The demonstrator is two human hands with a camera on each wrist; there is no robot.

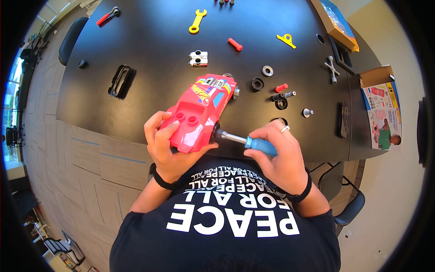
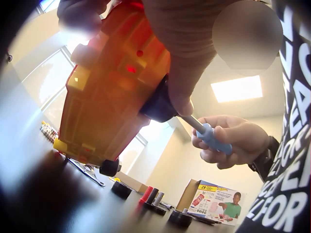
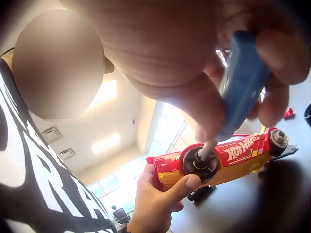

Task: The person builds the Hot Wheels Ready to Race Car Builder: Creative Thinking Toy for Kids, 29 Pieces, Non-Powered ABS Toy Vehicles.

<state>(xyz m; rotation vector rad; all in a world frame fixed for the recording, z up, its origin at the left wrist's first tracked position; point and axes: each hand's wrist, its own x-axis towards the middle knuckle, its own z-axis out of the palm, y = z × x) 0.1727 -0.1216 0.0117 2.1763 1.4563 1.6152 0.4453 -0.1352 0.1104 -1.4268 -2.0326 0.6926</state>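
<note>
Our left hand [image 1: 166, 152] grips the car [image 1: 205, 97], likely to steady it while our right hand [image 1: 284, 154] holds the driver [image 1: 258, 145] against its five-o'clock wheel [image 1: 213, 134].

Table [image 1: 154, 50]: dark top, pale sheen. Floor [image 1: 97, 181] beyond its left edge: grey-beige, dark seams, blue stripes [image 1: 122, 158]. Dark chair [image 1: 72, 41] by far left corner; second chair [image 1: 351, 208] off near right corner. Pale wall [image 1: 385, 29] past right edge. Bright windows [image 2: 51, 82]. Ceiling [image 3: 80, 158] pale: lit rectangular panels [image 3: 106, 144], two vents [image 3: 51, 134].
</note>
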